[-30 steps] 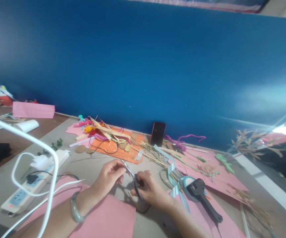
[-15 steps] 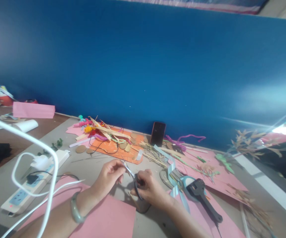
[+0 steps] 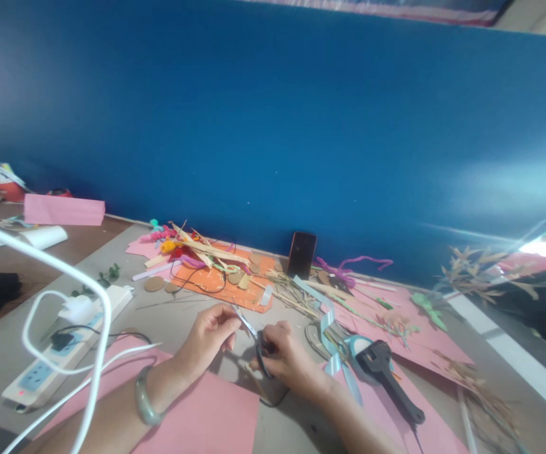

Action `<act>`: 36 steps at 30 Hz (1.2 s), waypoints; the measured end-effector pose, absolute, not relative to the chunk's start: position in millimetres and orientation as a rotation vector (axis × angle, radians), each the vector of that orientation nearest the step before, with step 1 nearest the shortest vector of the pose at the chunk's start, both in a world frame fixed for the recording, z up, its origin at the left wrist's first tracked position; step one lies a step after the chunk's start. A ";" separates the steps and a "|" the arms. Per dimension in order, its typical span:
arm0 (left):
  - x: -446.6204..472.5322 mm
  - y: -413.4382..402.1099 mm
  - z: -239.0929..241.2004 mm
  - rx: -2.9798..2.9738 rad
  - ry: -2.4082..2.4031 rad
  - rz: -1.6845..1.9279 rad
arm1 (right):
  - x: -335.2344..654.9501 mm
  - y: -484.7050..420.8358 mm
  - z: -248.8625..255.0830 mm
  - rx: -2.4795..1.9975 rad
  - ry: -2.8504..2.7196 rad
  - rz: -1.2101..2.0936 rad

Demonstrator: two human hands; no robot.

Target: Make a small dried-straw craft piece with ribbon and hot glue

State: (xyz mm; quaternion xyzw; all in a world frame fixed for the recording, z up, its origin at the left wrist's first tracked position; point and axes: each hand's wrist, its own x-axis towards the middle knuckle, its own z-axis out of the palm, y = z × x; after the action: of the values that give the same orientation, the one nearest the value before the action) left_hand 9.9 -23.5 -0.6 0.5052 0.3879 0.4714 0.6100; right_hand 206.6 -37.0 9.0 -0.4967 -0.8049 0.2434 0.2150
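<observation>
My right hand (image 3: 288, 356) grips the dark handles of a pair of scissors (image 3: 249, 323), whose silver blades point up and left. Close by the blade tips, my left hand (image 3: 214, 331) is closed in a pinch; whatever lies between its fingertips is too small to make out. A green bangle (image 3: 146, 396) circles the left wrist. Beneath the left forearm lies a pink sheet (image 3: 211, 410). Behind both hands, an orange sheet (image 3: 207, 282) bears dry strips, brown discs and coloured pipe cleaners.
A black glue gun (image 3: 389, 381) lies right, beside blue ribbon (image 3: 327, 325). A phone (image 3: 302, 255) leans against the blue wall (image 3: 273, 126). At left, a power strip (image 3: 39, 372) sits behind a looping white cable (image 3: 105, 315). Dried stems (image 3: 476, 271) stand at far right.
The scissors have shifted very slightly in my right hand. My left hand holds its pinch in nearly the same place.
</observation>
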 end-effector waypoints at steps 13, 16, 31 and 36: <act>9.7 -23.6 1.0 1.185 0.890 1.081 | 213.0 -34.4 8.0 -1.373 -2.257 0.711; 9.4 -23.1 -0.3 1.194 0.909 1.082 | 214.8 -33.8 7.2 -1.382 -2.242 0.688; -0.5 -9.9 -6.5 1.460 1.188 0.978 | 214.2 -29.1 6.6 -1.275 -1.968 0.852; -18.4 3.1 -1.5 2.027 1.370 0.543 | 214.7 -29.3 6.8 -1.274 -1.896 0.875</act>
State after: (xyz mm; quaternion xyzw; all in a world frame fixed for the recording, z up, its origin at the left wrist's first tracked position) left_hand -18.4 3.1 -1.5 0.7683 0.5193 0.2058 0.3125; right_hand 214.7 -29.3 6.8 -0.4896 -0.7287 0.3363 0.3409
